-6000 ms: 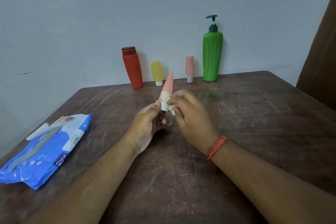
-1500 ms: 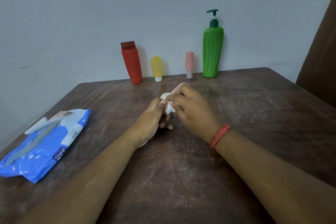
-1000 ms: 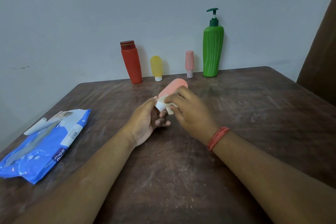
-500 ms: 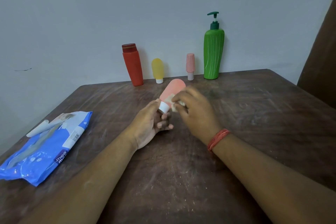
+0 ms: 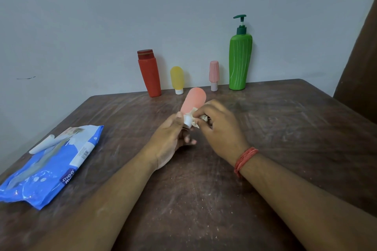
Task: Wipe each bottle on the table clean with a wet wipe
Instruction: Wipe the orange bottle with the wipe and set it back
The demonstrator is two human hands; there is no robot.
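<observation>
We see the left hand [image 5: 168,138] gripping the peach bottle [image 5: 193,101] by its white cap; at three o'clock the right hand [image 5: 219,128] pinches the wet wipe [image 5: 199,118] against it.

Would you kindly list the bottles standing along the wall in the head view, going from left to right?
Red bottle → yellow tube → small pink ribbed bottle → green pump bottle.
</observation>
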